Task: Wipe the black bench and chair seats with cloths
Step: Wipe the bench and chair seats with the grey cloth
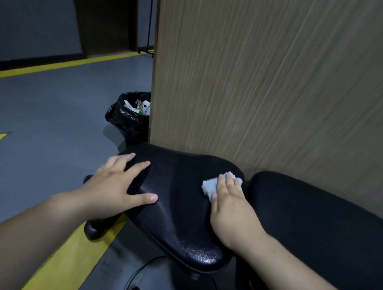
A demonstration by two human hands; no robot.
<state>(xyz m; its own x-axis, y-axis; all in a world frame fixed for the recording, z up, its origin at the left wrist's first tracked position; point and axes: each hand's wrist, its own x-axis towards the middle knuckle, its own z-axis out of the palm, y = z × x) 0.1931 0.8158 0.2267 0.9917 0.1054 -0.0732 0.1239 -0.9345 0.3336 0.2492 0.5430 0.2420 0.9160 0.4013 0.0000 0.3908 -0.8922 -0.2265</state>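
Note:
A glossy black saddle-shaped seat fills the lower middle of the head view. My left hand lies flat on its left side, fingers spread, holding nothing. My right hand presses a small white-grey cloth onto the seat's far right part; the fingers cover the cloth's middle. A second black padded seat lies to the right, touching the wooden panel behind it.
A tall brown wood-grain panel rises right behind both seats. A bin lined with a black bag holding rubbish stands at the panel's left edge. The grey floor with yellow lines spreads to the left. A black cable runs below the seat.

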